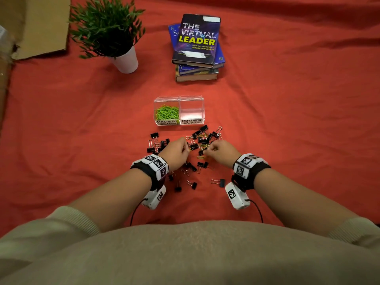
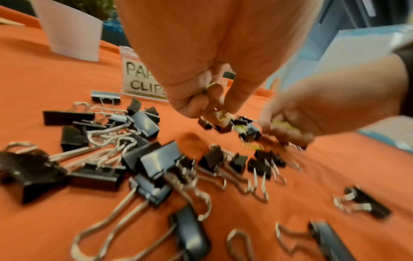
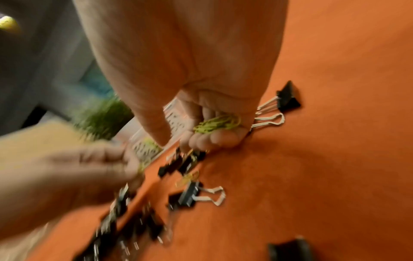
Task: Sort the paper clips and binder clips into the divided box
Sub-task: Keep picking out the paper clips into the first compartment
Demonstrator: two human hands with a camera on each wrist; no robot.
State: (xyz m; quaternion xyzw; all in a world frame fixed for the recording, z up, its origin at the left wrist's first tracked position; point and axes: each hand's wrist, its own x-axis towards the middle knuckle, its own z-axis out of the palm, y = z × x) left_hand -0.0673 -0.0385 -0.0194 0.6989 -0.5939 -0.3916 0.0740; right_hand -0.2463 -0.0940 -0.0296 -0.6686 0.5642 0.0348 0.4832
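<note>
Both hands (image 1: 177, 150) (image 1: 221, 150) pinching green paper clips (image 3: 218, 123), two-compartment box (image 1: 178, 98)

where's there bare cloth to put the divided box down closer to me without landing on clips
Bare cloth lies left of the left hand, below the potted plant, and right of the right hand, beyond the lone binder clip. Between the hands and up to the divided box it is crowded with binder clips.

The divided box (image 1: 178, 98) is clear glossy plastic with paper labels. Just before it, binder clips (image 2: 156, 159) show shiny black bodies and bright wire handles, lying on a matt, creased orange cloth (image 1: 287, 120).
</note>
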